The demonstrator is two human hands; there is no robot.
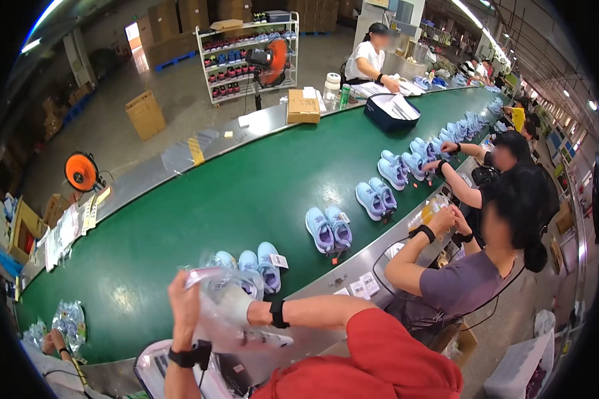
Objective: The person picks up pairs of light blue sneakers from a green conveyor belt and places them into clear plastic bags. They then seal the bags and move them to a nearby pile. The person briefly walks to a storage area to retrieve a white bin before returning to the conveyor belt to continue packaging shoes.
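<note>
My left hand point(183, 300) is closed on the top edge of a clear plastic bag point(209, 319), holding it up over the near edge of the green belt. My right hand point(238, 304) reaches into the bag's mouth. Whitish film covers its fingers, so their grip is hidden. Just beyond the bag, a pair of light blue sneakers point(269, 267) with a white tag stands on the belt. Another light blue shoe point(225, 259) shows beside them, partly behind the plastic.
The green conveyor belt point(180, 226) carries several more pairs of blue sneakers point(329, 229). At right, a co-worker point(459, 279) sits close by my arm. A dark blue bin point(391, 116) and a cardboard box point(303, 106) stand along the far side. Another person's hand point(50, 342) touches bagged shoes at left.
</note>
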